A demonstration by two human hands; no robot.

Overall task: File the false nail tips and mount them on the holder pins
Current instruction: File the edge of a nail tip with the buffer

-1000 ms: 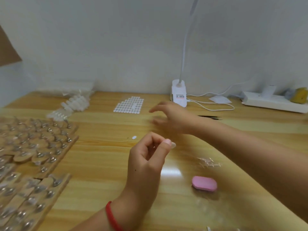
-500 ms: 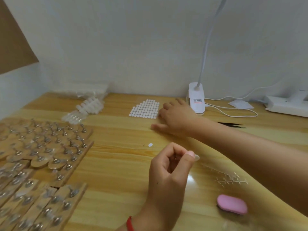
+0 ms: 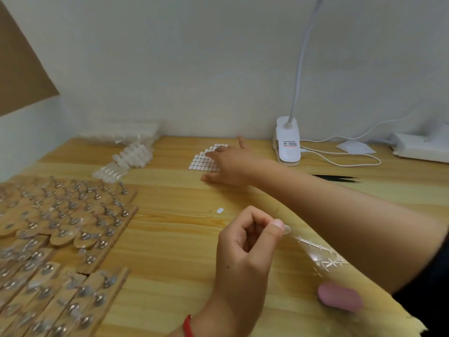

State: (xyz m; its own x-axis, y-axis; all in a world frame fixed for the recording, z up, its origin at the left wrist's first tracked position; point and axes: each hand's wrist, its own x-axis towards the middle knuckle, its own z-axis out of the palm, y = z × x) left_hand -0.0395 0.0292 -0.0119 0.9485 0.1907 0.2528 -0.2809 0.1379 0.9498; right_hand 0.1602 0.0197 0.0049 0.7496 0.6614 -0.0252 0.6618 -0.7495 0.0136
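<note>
A: Where was the nail tip (image 3: 287, 230)?
B: Pinched between thumb and forefinger of the left hand (image 3: 245, 251), raised over the middle of the table (image 3: 170, 242), the other fingers curled in.
A: And the right hand (image 3: 233, 164)?
B: Reached far across, fingers laid fairly straight on the sticker sheet (image 3: 201, 161) near the back wall, gripping nothing I could make out.
A: Room to move?
B: An open stretch of wood lay between the hands, one loose sticker (image 3: 220, 210) on it. The pin holders (image 3: 63, 227) crowded the left edge. A pink block (image 3: 340, 297) sat by the near right edge, just beside a clear plastic strip (image 3: 323, 254).
</note>
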